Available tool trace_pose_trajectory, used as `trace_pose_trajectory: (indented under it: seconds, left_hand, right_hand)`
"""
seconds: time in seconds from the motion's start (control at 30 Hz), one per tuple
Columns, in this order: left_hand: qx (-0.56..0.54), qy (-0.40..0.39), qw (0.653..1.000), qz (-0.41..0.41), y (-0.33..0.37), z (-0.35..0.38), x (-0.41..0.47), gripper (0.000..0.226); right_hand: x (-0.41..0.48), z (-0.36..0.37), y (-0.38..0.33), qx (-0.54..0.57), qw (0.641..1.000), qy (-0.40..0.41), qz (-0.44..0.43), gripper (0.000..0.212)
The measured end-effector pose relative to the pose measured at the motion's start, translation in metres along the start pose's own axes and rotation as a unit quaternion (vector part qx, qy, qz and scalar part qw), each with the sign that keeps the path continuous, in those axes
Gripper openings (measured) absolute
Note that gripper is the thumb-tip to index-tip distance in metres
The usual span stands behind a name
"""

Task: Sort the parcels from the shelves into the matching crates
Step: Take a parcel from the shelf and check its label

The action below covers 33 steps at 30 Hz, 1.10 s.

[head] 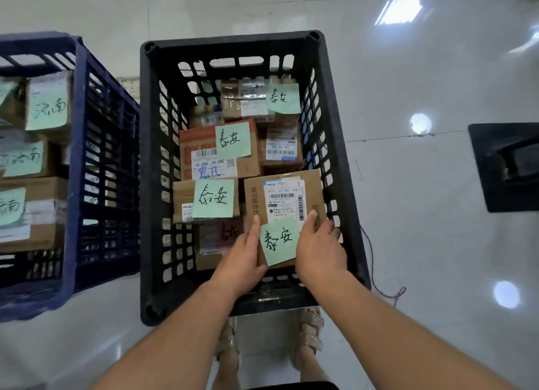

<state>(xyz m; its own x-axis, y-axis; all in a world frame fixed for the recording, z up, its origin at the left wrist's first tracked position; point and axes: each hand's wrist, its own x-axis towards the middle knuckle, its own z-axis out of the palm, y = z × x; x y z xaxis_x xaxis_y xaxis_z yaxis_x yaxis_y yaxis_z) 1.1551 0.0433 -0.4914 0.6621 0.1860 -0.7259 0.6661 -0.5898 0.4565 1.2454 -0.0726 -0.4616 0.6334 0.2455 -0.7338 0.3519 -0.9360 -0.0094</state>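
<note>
Inside the black crate (233, 41), at its near right corner, the cardboard parcel (284, 191) with a green note (278, 241) sits above other parcels (218, 153). The left hand (243, 261) and the right hand (319, 249) grip its near end from both sides, thumbs on top. It looks stiff and rather light; holding the two side edges seems best, away from the note. Left of the black crate stands a blue crate (77, 156).

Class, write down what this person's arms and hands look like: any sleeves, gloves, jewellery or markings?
The left hand and right hand wear no gloves, and no rings show on either. Both arms are bare right down to the bottom edge of the picture, so no sleeves are in view. No watch, bracelet or marking can be seen on either wrist.
</note>
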Motion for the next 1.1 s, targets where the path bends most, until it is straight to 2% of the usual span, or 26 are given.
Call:
trace_pose_trajectory:
  seconds: [0.17, 0.3, 0.4, 0.53, 0.67, 0.83, 0.97, 1.1]
  left_hand:
    - [0.017, -0.011, 1.000, -0.019, -0.004, 0.008, 0.013, 0.105]
    - [0.099, -0.015, 0.995, -0.020, -0.008, 0.015, 0.025, 0.090]
    - [0.163, -0.009, 0.986, -0.024, -0.014, 0.019, 0.037, 0.088]
    - [0.242, -0.015, 0.970, -0.023, -0.013, 0.018, 0.046, 0.079]
    - [0.260, -0.038, 0.964, -0.031, -0.014, 0.019, 0.045, 0.070]
    - [0.236, -0.012, 0.971, -0.020, -0.010, 0.006, 0.033, 0.062]
    - [0.204, 0.014, 0.979, -0.002, 0.002, -0.014, 0.008, 0.060]
    - [0.184, 0.067, 0.980, 0.021, 0.015, -0.038, -0.031, 0.050]
  right_hand:
    - [0.011, 0.008, -0.006, -0.045, 0.999, -0.010, -0.006, 0.089]
    - [0.025, 0.021, -0.003, -0.039, 0.998, -0.040, -0.002, 0.092]
    - [0.039, 0.028, -0.002, -0.029, 0.997, -0.068, -0.011, 0.090]
    - [0.053, 0.038, -0.002, -0.064, 0.989, -0.136, -0.016, 0.082]
    - [0.056, 0.042, -0.003, -0.092, 0.977, -0.193, -0.013, 0.081]
    - [0.045, 0.027, -0.005, -0.066, 0.987, -0.136, -0.047, 0.065]
    - [0.015, -0.001, -0.013, -0.066, 0.992, -0.022, -0.103, 0.048]
    - [-0.027, -0.030, -0.024, -0.064, 0.989, 0.047, -0.124, 0.041]
